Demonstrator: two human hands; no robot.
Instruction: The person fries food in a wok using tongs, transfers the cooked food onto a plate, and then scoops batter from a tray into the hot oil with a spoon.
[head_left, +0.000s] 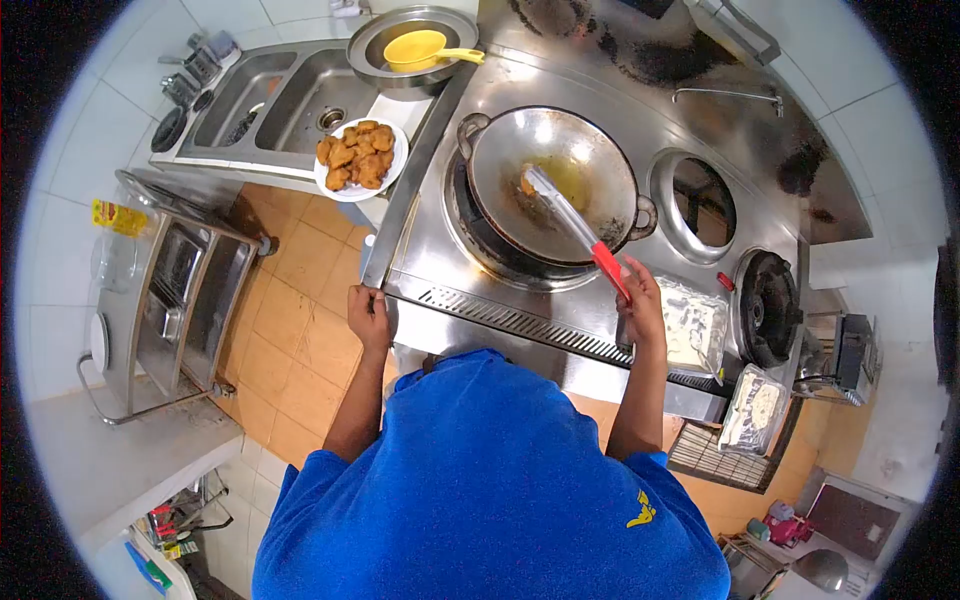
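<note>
My right hand (641, 303) is closed on the red handle of the metal tongs (570, 215). The tongs reach over the rim of a large wok (505, 215), their tips at a small browned piece of food (527, 183). A shallow pool of yellowish oil (570, 182) lies in the wok. My left hand (369, 315) rests at the steel counter's front edge, its fingers bent in; whether they hold anything is hidden. Beyond it, a white plate (398, 165) bears several golden-brown fried pieces (357, 155).
Right of the wok are a round burner opening (703, 202), a black burner (768, 308) and two trays of white powder (692, 325), (752, 410). A double sink (310, 105) and a yellow pan (415, 50) are at the upper left, a steel cart (185, 300) below.
</note>
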